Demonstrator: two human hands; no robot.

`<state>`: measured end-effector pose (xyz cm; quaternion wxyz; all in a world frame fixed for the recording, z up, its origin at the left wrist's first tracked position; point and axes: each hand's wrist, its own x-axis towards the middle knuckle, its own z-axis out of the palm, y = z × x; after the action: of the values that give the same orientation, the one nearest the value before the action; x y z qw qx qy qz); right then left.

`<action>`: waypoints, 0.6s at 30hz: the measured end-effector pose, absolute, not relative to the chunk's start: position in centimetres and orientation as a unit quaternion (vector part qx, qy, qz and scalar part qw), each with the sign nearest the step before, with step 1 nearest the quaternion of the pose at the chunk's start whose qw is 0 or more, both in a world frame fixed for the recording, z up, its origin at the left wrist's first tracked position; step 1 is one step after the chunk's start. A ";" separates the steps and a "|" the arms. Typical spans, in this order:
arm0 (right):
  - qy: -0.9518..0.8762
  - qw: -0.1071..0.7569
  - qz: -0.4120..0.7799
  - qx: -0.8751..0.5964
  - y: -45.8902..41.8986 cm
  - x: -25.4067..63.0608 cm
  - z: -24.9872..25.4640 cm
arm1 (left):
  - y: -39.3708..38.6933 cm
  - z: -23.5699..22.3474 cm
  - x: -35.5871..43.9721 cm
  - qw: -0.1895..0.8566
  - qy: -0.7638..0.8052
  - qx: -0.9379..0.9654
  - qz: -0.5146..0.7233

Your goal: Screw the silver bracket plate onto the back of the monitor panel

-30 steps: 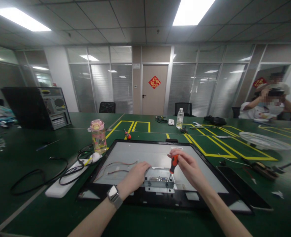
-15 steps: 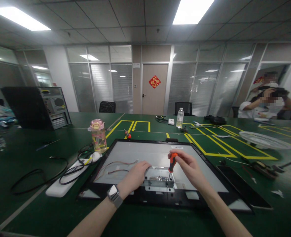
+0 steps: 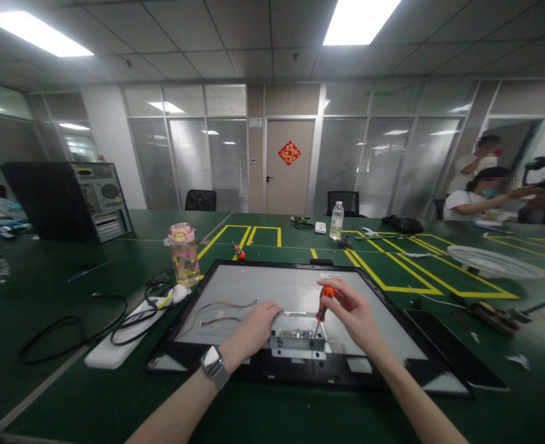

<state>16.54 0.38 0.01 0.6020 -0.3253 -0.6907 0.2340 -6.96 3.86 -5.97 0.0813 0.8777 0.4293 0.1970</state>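
Fingers [image 3: 338, 285] round a screwdriver [image 3: 325, 300]

Right hand [image 3: 358, 313] grips its handle, tip down at the bracket [image 3: 295, 343] on the panel [image 3: 245, 280]. Left hand [image 3: 255, 327] on bracket's left end; grip unclear to me. Screwdriver likely light, stiff, best held by handle. Panel probably fragile.

A black computer case [image 3: 41, 200] is standing on the green counter [image 3: 94, 401] at the left, a pink-lidded bottle [image 3: 183, 254] is standing near a white power strip [image 3: 110, 350], a clear water bottle [image 3: 336, 223] is standing farther back, and a black chair [image 3: 201, 201] is standing beyond the far edge.
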 end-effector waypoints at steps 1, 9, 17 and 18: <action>-0.692 0.600 0.230 -0.327 0.3 16.5 0.0 | 3.8 -5.9 -6.9 0.082 0.428 0.878 0.198; -0.677 0.612 0.246 -0.327 0.3 16.2 -0.2 | 4.1 -6.1 -6.9 0.084 0.427 0.878 0.199; -0.662 0.616 0.260 -0.338 0.3 16.4 0.0 | 3.8 -5.7 -6.9 0.088 0.430 0.877 0.195; -0.662 0.610 0.282 -0.332 0.3 16.5 0.0 | 3.7 -5.6 -6.9 0.090 0.428 0.878 0.195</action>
<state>16.47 0.27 -0.01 0.6099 -0.3317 -0.6620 0.2825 -6.87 3.75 -5.58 0.0901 0.8777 0.4285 0.1946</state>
